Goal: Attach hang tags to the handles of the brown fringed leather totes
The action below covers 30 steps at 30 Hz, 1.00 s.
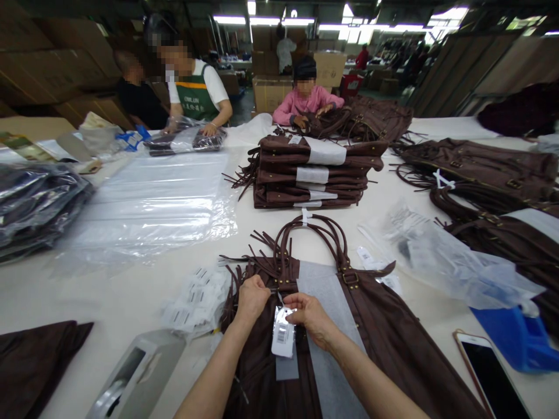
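A dark brown handbag lies flat in front of me, its looped handles pointing away and tied with a white strip. White tissue paper runs down over it. My right hand pinches the top of a white barcode hang tag in clear wrapping. Just left of it, my left hand is closed near the base of a handle; what its fingertips grip is too small to make out. Fringe tassels hang beside the left hand.
Stacked brown bags stand beyond the handles. Plastic sleeves, barcode labels and a grey tape dispenser lie left. A phone, a blue dispenser and more bags lie right. Co-workers handle bags across the table.
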Each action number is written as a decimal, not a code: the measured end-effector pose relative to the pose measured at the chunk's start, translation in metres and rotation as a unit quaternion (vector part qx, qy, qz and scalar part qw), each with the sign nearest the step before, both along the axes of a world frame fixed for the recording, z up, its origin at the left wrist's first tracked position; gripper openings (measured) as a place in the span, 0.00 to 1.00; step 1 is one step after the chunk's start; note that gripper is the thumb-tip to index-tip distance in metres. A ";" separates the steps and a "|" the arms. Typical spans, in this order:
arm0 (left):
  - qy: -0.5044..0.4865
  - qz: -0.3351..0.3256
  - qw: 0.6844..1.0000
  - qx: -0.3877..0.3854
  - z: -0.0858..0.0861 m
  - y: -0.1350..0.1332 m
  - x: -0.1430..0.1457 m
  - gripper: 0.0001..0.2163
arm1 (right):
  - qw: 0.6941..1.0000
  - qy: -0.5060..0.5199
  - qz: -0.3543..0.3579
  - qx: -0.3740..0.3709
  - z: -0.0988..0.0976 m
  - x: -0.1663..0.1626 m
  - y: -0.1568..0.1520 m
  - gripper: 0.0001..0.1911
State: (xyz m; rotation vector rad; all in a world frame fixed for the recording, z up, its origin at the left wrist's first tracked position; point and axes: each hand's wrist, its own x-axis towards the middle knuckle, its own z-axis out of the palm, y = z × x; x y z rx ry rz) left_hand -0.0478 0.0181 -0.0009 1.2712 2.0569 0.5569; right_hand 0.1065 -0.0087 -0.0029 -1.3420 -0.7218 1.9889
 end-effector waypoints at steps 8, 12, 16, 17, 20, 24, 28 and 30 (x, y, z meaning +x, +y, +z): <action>-0.086 -0.004 0.995 -0.056 -0.005 -0.003 0.002 0.03 | 1.000 0.009 -0.002 -0.019 -0.003 0.003 -0.001 0.16; -0.124 -0.015 0.987 -0.101 -0.004 -0.004 0.003 0.10 | 0.999 0.017 -0.008 -0.030 -0.001 0.005 -0.002 0.16; -0.169 -0.016 0.978 -0.124 0.001 -0.004 0.004 0.12 | 0.999 0.019 -0.012 -0.038 0.000 0.006 -0.003 0.16; -0.182 -0.012 0.975 -0.123 0.002 -0.004 0.004 0.12 | 0.999 0.019 -0.011 -0.039 0.000 0.007 -0.003 0.16; -0.223 0.014 0.969 -0.107 0.005 -0.005 0.002 0.11 | 0.999 0.016 -0.009 -0.041 -0.001 0.007 -0.004 0.16; -0.307 0.053 0.948 -0.060 0.007 -0.006 0.001 0.06 | 0.999 0.016 0.000 -0.042 -0.004 0.009 -0.004 0.14; -0.397 0.054 0.916 -0.035 0.011 -0.012 0.000 0.04 | 0.999 0.028 0.000 -0.045 -0.007 0.009 -0.003 0.14; -0.424 0.040 0.904 -0.043 0.013 -0.017 -0.002 0.04 | 0.998 0.038 -0.001 -0.050 -0.007 0.008 -0.002 0.14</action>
